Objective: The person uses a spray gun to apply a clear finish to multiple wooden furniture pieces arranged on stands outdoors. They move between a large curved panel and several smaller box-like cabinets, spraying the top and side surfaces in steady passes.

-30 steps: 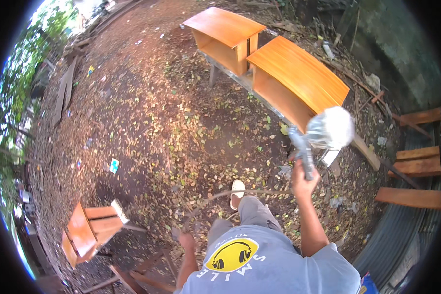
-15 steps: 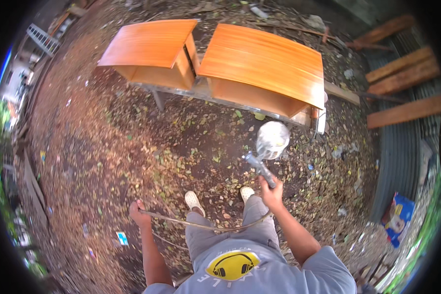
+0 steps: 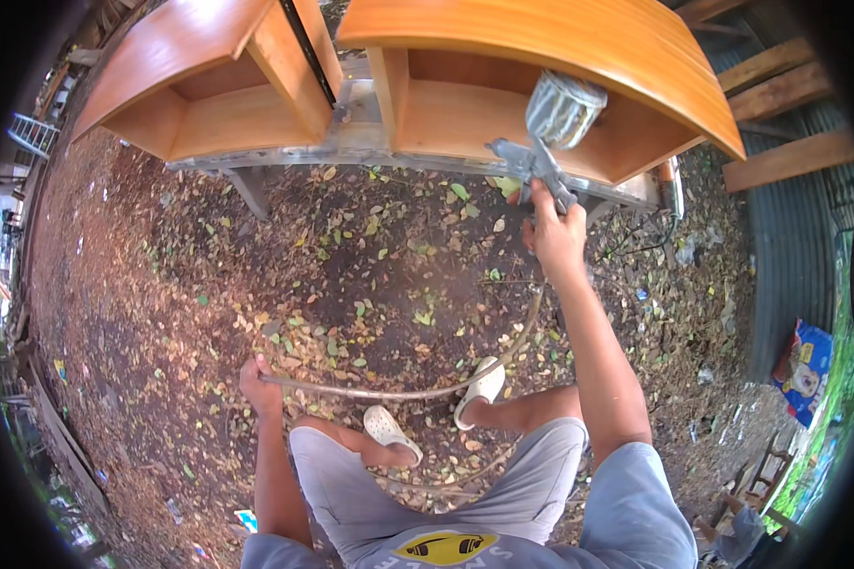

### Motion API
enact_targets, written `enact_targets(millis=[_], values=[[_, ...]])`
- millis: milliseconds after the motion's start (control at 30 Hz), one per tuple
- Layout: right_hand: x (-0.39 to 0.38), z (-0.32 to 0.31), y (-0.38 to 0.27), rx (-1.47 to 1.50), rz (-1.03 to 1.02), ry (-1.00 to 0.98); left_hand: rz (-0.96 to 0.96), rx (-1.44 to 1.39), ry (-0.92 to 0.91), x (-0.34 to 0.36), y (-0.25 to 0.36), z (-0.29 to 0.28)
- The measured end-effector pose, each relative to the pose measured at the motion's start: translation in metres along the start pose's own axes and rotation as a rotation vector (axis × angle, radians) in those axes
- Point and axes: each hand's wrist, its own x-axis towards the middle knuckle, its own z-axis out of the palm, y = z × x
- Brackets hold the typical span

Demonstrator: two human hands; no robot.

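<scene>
My right hand (image 3: 554,229) is wrapped round the handle of a spray gun (image 3: 533,163), whose cup (image 3: 565,109) sits on top, smeared with whitish paint. The gun is in front of the open side of the right wooden cabinet (image 3: 541,38), which has a glossy orange-brown top. A hose (image 3: 399,393) curves from below my right hand across to the left. My left hand (image 3: 260,383) is closed round that hose, low on the left. A second, similar wooden cabinet (image 3: 176,57) stands to the left of the first.
Both cabinets rest on a paint-stained bench (image 3: 370,156) with legs. Dry leaves cover the soil (image 3: 351,256). On the right lie wooden planks (image 3: 788,161) and corrugated metal sheets (image 3: 792,275). A blue printed bag (image 3: 807,370) lies there too. A ladder (image 3: 33,135) stands far left.
I have stepped nearer to the cabinets, which now fill more of the upper view. My right arm has stretched forward with the spray gun toward the right cabinet. The left hand still grips the hose.
</scene>
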Motion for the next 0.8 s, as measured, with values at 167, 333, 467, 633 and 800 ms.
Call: enact_targets(millis=[167,333,467,633,800], values=[[0.026,0.030,0.028,-0.014,-0.114,-0.044,-0.304,-0.112,-0.175,-0.029,0.007,0.070],[0.025,0.040,0.042,0.034,-0.157,-0.105,0.008,-0.291,-0.197,-0.063,-0.003,0.169],[0.009,0.047,0.048,0.119,-0.199,-0.081,0.118,-0.250,-0.388,-0.079,0.000,0.204],[0.003,0.040,0.031,0.058,-0.163,0.083,0.330,-0.238,-0.404,-0.101,0.010,0.198],[-0.007,0.021,0.023,-0.113,-0.215,0.283,0.366,-0.212,-0.387,-0.108,-0.004,0.194]])
